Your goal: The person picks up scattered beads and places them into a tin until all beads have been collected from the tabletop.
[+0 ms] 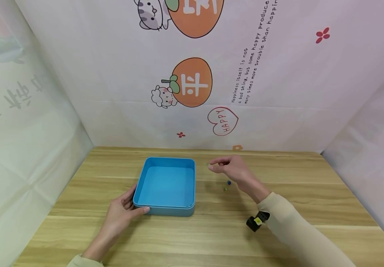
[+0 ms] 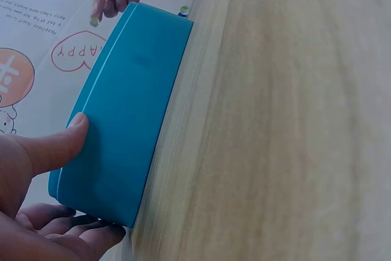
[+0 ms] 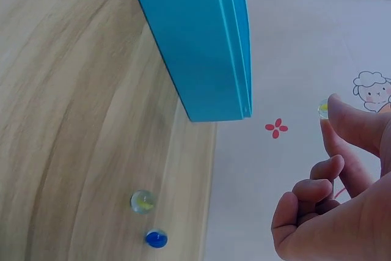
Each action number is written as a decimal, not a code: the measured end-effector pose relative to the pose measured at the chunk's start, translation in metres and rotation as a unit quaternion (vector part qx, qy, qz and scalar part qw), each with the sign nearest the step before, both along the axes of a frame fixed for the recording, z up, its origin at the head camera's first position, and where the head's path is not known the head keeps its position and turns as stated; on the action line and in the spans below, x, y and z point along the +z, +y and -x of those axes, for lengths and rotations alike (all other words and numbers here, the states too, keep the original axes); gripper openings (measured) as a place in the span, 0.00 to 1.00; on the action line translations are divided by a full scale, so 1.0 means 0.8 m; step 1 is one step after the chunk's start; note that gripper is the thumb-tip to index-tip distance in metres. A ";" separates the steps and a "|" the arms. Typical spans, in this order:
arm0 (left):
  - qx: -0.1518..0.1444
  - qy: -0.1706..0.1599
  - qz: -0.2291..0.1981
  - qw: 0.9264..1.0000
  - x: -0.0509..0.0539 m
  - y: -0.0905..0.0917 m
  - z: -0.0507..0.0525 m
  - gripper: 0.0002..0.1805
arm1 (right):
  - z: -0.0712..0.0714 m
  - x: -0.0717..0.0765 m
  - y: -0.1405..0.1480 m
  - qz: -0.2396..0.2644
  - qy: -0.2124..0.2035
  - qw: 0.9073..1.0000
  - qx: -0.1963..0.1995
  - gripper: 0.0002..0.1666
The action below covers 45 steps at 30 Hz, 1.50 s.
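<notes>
A blue square plastic box [image 1: 168, 187] stands with its top uncovered on the wooden table. My left hand [image 1: 121, 211] holds its near left corner; in the left wrist view the thumb [image 2: 58, 148] lies on one wall and the fingers bend round the adjoining side. Beyond the box's right side, my right hand [image 1: 233, 170] is raised over the table. Its thumb and forefinger pinch a clear glass marble [image 3: 324, 109] with a yellow streak. Below that hand, a blue marble [image 1: 229, 183] and a clear yellow-green marble [image 1: 225, 189] rest on the tabletop.
The wood-grain table [image 1: 212, 241] ends at a white printed cloth [image 1: 278, 122] at the back, with more cloth hanging at both sides. A black strapped device [image 1: 254, 223] with a yellow mark sits on the right wrist, by the beige sleeve [image 1: 298, 230].
</notes>
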<state>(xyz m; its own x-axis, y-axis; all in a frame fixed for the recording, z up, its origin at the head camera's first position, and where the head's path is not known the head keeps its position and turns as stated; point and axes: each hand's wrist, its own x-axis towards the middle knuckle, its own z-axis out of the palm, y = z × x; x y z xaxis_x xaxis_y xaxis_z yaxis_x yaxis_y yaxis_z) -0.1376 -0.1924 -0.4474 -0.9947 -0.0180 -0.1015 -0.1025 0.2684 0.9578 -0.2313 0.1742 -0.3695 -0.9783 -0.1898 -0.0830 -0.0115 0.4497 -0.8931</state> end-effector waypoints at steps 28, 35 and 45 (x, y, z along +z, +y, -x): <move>0.003 0.002 -0.005 1.000 0.000 0.000 -0.001 0.54 | 0.019 0.015 -0.077 0.018 -0.002 0.999 0.032 0.09; 0.001 0.004 0.004 1.000 0.000 0.000 0.000 0.54 | 0.024 0.019 -0.100 0.001 0.005 0.999 0.037 0.08; 0.002 0.004 0.001 1.000 0.001 0.001 -0.001 0.54 | 0.025 0.021 -0.127 -0.009 0.018 0.999 0.049 0.07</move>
